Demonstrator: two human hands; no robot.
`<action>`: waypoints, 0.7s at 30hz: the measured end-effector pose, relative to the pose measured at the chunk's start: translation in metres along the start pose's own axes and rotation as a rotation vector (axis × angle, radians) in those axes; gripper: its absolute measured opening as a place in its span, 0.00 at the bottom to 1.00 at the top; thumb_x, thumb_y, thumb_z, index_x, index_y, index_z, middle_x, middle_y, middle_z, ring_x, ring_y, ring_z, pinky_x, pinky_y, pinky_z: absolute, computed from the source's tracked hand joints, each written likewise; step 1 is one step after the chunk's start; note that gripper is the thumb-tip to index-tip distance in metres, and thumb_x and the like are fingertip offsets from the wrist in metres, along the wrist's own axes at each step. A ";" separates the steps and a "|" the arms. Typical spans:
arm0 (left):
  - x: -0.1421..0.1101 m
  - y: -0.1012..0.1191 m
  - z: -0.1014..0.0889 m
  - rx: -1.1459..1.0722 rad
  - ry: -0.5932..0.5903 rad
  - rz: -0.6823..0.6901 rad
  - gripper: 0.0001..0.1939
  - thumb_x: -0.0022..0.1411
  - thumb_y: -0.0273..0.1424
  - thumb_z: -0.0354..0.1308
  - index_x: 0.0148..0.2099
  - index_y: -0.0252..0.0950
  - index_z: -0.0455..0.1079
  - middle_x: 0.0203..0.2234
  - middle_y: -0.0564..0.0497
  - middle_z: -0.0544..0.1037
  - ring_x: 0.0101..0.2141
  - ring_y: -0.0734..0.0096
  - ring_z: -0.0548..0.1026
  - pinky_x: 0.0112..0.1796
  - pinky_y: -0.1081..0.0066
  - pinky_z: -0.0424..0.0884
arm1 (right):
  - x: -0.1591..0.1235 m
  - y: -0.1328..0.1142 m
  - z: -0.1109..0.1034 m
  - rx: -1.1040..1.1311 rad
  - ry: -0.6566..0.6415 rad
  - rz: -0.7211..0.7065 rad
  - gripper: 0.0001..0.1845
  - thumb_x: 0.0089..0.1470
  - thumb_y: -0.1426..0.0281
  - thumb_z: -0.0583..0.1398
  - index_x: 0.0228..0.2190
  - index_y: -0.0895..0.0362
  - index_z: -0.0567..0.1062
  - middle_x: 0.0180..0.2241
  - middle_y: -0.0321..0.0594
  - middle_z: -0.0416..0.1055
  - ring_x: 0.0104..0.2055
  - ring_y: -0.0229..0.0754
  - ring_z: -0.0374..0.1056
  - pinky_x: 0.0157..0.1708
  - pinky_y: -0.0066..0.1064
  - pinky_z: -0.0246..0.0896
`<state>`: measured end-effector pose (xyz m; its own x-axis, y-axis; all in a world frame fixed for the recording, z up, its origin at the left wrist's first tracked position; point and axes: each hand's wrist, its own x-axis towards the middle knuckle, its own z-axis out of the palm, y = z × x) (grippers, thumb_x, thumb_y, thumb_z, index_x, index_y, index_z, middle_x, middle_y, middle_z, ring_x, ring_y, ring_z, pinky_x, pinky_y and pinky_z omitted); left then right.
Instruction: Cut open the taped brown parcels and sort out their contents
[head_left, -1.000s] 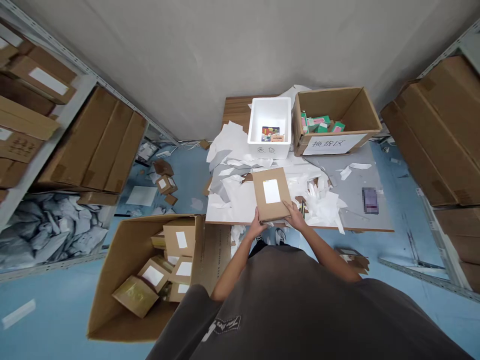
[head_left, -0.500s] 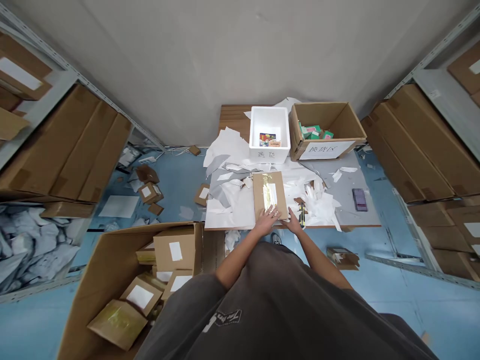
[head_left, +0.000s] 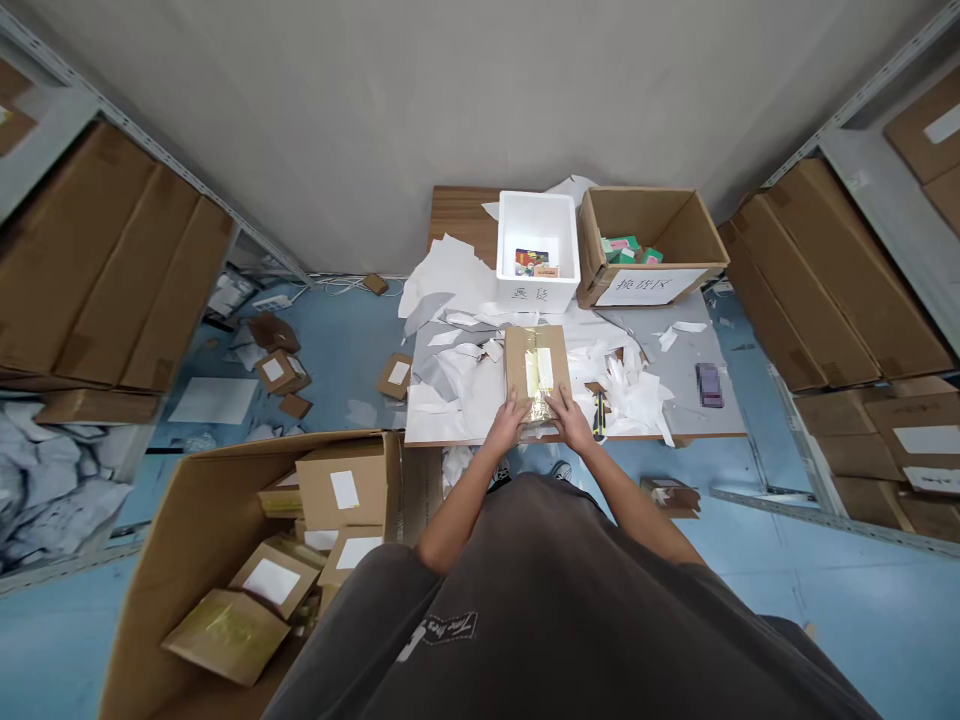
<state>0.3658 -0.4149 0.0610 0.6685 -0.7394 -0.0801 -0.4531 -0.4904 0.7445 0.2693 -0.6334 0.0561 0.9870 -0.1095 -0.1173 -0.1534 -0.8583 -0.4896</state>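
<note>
Taped carton point(head_left: 537, 366), long axis toward wall point(head_left: 480, 110), hands point(head_left: 510, 420) holding near end

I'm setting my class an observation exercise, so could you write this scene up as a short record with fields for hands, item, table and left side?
Left hand: holding carton, near left side
Right hand: holding carton, near right side
Item: brown carton; white label, shiny tape
Table: bin and open box at back; paper; cutter right of carton
Bin contents: small packs
Open box contents: green packs
Left side: big box holding parcels
</note>
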 end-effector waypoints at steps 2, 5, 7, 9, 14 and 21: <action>0.006 0.011 -0.020 0.002 0.046 0.031 0.32 0.69 0.24 0.57 0.73 0.39 0.65 0.78 0.38 0.52 0.73 0.49 0.61 0.69 0.49 0.64 | 0.012 0.000 -0.029 -0.025 -0.005 -0.033 0.37 0.66 0.70 0.62 0.73 0.44 0.64 0.78 0.48 0.49 0.71 0.61 0.63 0.67 0.56 0.63; 0.024 0.030 -0.059 0.012 0.165 0.025 0.26 0.73 0.33 0.57 0.71 0.41 0.67 0.73 0.42 0.64 0.69 0.53 0.67 0.67 0.54 0.68 | 0.047 0.000 -0.088 -0.082 -0.060 -0.059 0.31 0.69 0.64 0.60 0.71 0.46 0.68 0.75 0.47 0.57 0.66 0.60 0.69 0.63 0.49 0.67; 0.046 0.041 -0.082 0.033 0.235 -0.028 0.23 0.75 0.39 0.56 0.68 0.44 0.70 0.68 0.44 0.71 0.66 0.55 0.71 0.64 0.58 0.71 | 0.081 0.000 -0.125 -0.090 -0.148 -0.078 0.31 0.67 0.61 0.63 0.69 0.46 0.70 0.70 0.46 0.66 0.62 0.58 0.72 0.61 0.45 0.69; 0.073 0.049 -0.095 0.053 0.252 -0.103 0.22 0.76 0.41 0.54 0.67 0.43 0.71 0.65 0.44 0.74 0.65 0.54 0.72 0.65 0.57 0.69 | 0.116 -0.001 -0.151 -0.069 -0.283 -0.079 0.30 0.65 0.60 0.66 0.66 0.49 0.73 0.63 0.46 0.75 0.61 0.56 0.74 0.60 0.42 0.68; 0.107 0.046 -0.095 -0.025 0.196 -0.343 0.31 0.76 0.42 0.54 0.75 0.39 0.61 0.74 0.39 0.63 0.73 0.48 0.62 0.69 0.52 0.62 | 0.146 -0.002 -0.157 -0.056 -0.148 0.098 0.33 0.68 0.63 0.61 0.70 0.57 0.67 0.67 0.55 0.69 0.64 0.58 0.71 0.63 0.45 0.67; 0.017 0.023 -0.060 -0.109 0.076 -0.210 0.63 0.53 0.48 0.78 0.82 0.45 0.48 0.80 0.40 0.44 0.77 0.44 0.48 0.71 0.55 0.58 | 0.037 0.019 -0.108 0.116 -0.028 -0.072 0.49 0.59 0.54 0.70 0.75 0.42 0.59 0.80 0.46 0.38 0.72 0.65 0.61 0.66 0.55 0.65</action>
<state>0.4026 -0.4111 0.1167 0.7855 -0.5876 -0.1941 -0.2357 -0.5741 0.7841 0.3077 -0.7083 0.1360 0.9942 -0.0345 -0.1016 -0.0885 -0.7993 -0.5943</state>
